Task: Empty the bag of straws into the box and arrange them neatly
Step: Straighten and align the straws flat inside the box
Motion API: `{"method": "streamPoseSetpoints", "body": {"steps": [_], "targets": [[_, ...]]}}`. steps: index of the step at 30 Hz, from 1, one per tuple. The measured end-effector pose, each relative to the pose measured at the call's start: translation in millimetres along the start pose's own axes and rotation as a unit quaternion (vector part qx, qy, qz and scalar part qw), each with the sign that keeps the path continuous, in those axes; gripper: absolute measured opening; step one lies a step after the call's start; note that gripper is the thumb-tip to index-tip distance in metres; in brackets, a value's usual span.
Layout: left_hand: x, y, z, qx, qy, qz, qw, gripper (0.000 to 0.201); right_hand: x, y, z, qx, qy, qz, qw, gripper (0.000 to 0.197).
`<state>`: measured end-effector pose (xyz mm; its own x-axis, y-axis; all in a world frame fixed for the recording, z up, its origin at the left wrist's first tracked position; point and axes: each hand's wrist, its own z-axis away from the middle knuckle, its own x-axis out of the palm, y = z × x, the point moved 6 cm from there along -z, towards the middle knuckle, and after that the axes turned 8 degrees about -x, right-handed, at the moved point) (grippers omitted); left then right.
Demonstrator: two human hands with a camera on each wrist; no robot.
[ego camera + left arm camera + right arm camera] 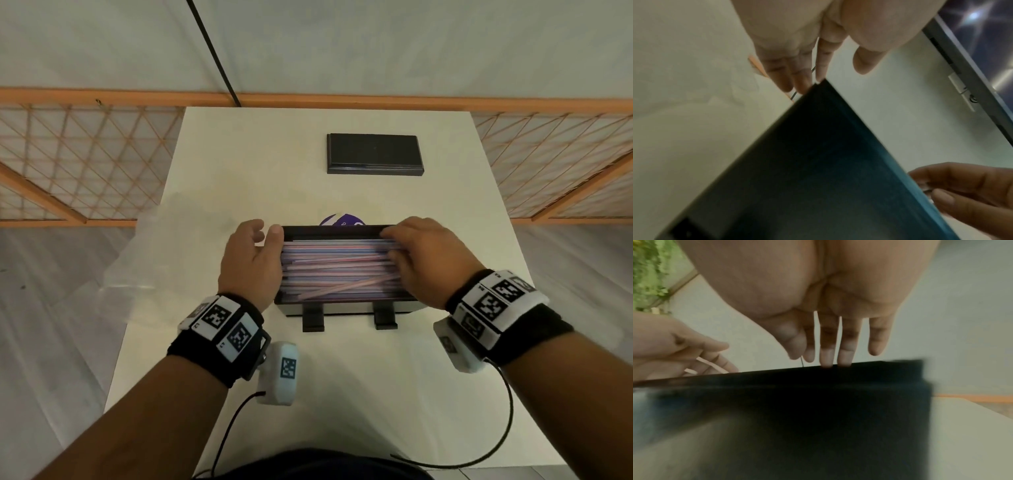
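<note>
Your left hand (251, 260) at 9 o'clock end of black box (346, 307), right hand (424, 260) at 3 o'clock — both loose-fingered, clamped on nothing, squaring straws (337, 265) from both ends. One pink straw (346, 287) lies askew at 6 o'clock. Clear bag (147, 260) discarded at 9 o'clock, lid (373, 152) parked at 12 — likely to keep workspace free.

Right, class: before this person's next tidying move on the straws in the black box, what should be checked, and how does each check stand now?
1. Pastel paper straws inside the open black rectangular box: ok.
2. All straws parallel: not ok; one pink straw lies slanted near the front.
3. Left hand at the box's left end: ok.
4. Right hand at the right end, fingers on the straws: ok.
5. Clear plastic bag fully emptied: cannot tell.
6. Black lid set apart behind: ok.
</note>
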<state>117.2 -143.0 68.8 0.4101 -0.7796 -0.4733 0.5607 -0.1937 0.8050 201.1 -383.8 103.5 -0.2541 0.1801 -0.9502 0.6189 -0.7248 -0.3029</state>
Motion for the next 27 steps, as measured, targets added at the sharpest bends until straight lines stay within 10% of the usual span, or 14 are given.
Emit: {"method": "streamPoseSetpoints", "body": {"steps": [3, 6, 15, 19, 23, 27], "targets": [[16, -7, 5, -0.044, -0.059, 0.042, 0.996, 0.104, -6, 3, 18, 0.007, 0.058, -0.003, 0.998, 0.026], [31, -14, 12, -0.062, -0.105, 0.022, 0.992, 0.118, 23, -25, 36, -0.06, -0.052, 0.008, 0.997, 0.062], [32, -16, 14, -0.036, -0.09, -0.01, 0.995, 0.103, 36, -36, 49, -0.023, -0.048, 0.079, 0.995, 0.06], [33, -14, 16, -0.033, -0.09, 0.0, 0.995, 0.048, 30, -28, 48, -0.017, 0.001, 0.046, 0.999, 0.048], [33, -18, 12, -0.04, -0.086, 0.019, 0.995, 0.045, 5, 20, 56, 0.157, 0.161, -0.031, 0.974, 0.046], [35, -17, 12, -0.057, -0.089, 0.047, 0.993, 0.066, 24, 45, 57, 0.309, 0.061, -0.13, 0.94, 0.031]]}}
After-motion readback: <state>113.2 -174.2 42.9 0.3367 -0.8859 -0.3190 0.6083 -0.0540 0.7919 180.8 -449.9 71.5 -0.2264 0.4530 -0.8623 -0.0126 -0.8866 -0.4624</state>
